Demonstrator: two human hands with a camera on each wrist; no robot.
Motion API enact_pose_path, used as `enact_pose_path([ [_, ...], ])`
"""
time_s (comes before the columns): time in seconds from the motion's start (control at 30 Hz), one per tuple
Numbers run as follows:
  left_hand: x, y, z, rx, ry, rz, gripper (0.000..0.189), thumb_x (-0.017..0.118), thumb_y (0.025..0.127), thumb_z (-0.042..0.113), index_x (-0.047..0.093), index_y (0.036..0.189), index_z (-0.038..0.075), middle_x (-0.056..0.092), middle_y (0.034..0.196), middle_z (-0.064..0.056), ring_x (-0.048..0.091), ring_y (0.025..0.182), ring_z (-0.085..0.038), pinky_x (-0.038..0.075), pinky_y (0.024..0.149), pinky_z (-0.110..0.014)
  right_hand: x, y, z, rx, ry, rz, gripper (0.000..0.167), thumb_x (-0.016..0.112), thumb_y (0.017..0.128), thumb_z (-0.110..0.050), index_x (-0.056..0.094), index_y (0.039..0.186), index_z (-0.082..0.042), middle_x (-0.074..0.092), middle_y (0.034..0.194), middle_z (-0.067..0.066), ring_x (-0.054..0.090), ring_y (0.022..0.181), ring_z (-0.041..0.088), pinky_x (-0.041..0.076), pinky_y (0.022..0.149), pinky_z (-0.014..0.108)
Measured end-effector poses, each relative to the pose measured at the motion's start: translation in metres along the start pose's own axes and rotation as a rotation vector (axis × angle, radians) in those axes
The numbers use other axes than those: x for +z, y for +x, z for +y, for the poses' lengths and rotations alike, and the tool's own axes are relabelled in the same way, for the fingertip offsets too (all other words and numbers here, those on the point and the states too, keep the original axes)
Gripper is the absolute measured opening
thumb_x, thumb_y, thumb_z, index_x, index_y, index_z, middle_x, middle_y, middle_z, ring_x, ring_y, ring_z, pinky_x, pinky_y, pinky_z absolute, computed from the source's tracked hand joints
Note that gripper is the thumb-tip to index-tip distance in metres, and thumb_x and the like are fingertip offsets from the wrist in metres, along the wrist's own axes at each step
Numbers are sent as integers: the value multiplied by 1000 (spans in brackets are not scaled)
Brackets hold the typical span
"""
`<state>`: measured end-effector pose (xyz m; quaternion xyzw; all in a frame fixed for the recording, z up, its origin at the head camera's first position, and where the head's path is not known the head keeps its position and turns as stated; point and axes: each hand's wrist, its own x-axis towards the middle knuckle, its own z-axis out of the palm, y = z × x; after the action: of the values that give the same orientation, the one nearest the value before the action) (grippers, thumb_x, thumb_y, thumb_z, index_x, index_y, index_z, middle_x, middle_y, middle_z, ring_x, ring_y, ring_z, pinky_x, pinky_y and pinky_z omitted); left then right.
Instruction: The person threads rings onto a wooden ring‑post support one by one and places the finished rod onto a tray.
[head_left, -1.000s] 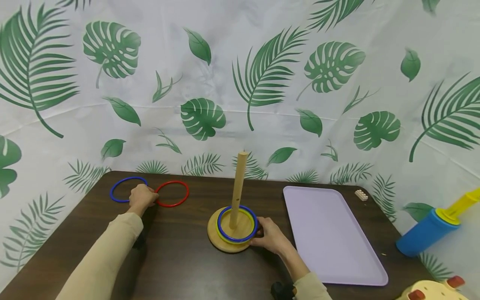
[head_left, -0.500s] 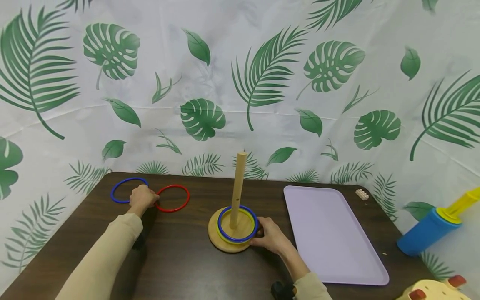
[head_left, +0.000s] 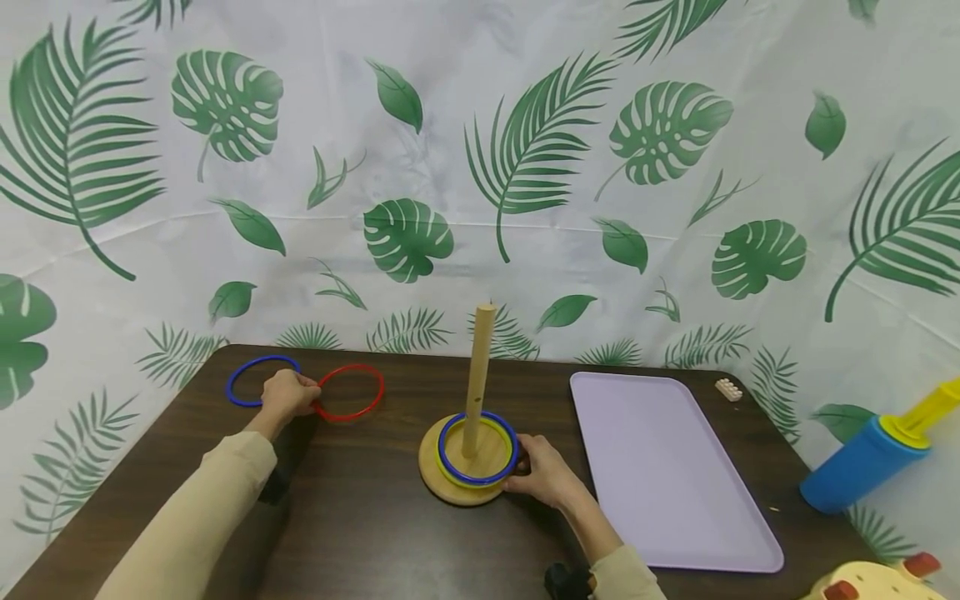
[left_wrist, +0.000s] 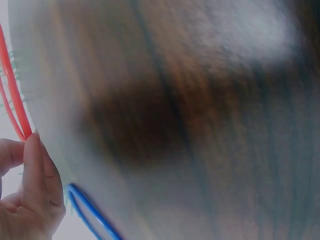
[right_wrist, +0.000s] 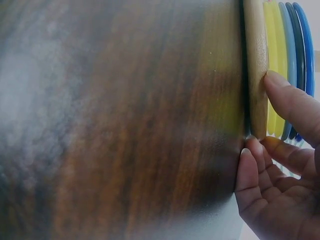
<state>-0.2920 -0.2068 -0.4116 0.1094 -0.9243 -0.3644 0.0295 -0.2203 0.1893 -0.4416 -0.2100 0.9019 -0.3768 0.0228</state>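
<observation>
My left hand (head_left: 288, 393) pinches the near-left side of a red ring (head_left: 356, 366) between thumb and finger; the left wrist view shows the pinch too. Just beyond that hand, a blue ring (head_left: 264, 358) lies on the table. In the middle stands an upright wooden peg (head_left: 478, 375) on a round wooden base (head_left: 430, 467). Stacked around the peg are several rings, yellow (right_wrist: 272, 120) below and blue (right_wrist: 306, 50) on top. My right hand (head_left: 546, 471) grips the right edge of the base, thumb above and fingers at its rim and underside.
A lilac tray (head_left: 652, 467) lies right of the peg. A small pale block (head_left: 728, 389) sits at the back right corner. A blue and yellow pump-like toy (head_left: 862, 462) and a yellow toy with red knobs (head_left: 870, 583) are at the far right. A leaf-printed cloth (head_left: 420, 167) hangs behind the table.
The red ring's free side dips toward the table, then tilts up again, while my left hand stays nearly in place. My right hand keeps its grip on the base.
</observation>
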Motion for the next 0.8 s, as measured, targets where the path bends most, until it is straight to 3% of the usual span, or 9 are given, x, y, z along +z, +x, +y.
enact_pose_path([
  [0.13,-3,0,5,14,-52,-28,25,59,79,10,69,95,-7,66,58,0,63,51,-8,53,78,-39,0,-1,-1,15,-10,6,51,82,68,-8,59,112,5,56,89,5,53,86,18,50,73,28],
  [0.23,-4,2,10,-11,-182,-70,31,58,80,8,66,103,-11,64,61,1,61,48,-4,56,60,-25,0,-1,-1,16,-7,-1,51,82,69,-9,59,112,5,57,90,5,54,86,19,50,74,29],
  [0.3,-6,3,13,-32,-292,-114,34,56,83,7,61,110,-14,62,65,1,61,49,-2,55,55,-20,0,-1,-1,16,-4,-5,50,82,69,-9,59,112,5,57,90,5,54,86,19,51,74,30],
  [0.47,-14,-4,35,-47,-521,-217,37,54,90,3,49,121,-17,58,76,-1,60,56,0,55,59,-17,0,-1,0,7,4,-8,49,82,69,-8,60,110,5,58,89,5,55,84,19,51,72,29],
  [0.63,-27,-15,64,27,-614,-289,36,52,93,5,47,123,-15,59,81,-1,61,63,0,55,66,-16,1,-1,0,11,-3,-8,50,82,69,-9,60,111,5,58,90,5,55,84,19,51,73,29],
  [0.8,-39,-28,98,138,-642,-333,38,54,95,10,46,122,-15,61,85,1,62,70,-3,55,71,-17,1,0,1,9,3,-16,48,81,70,-9,60,111,5,59,91,6,55,84,17,50,73,26],
])
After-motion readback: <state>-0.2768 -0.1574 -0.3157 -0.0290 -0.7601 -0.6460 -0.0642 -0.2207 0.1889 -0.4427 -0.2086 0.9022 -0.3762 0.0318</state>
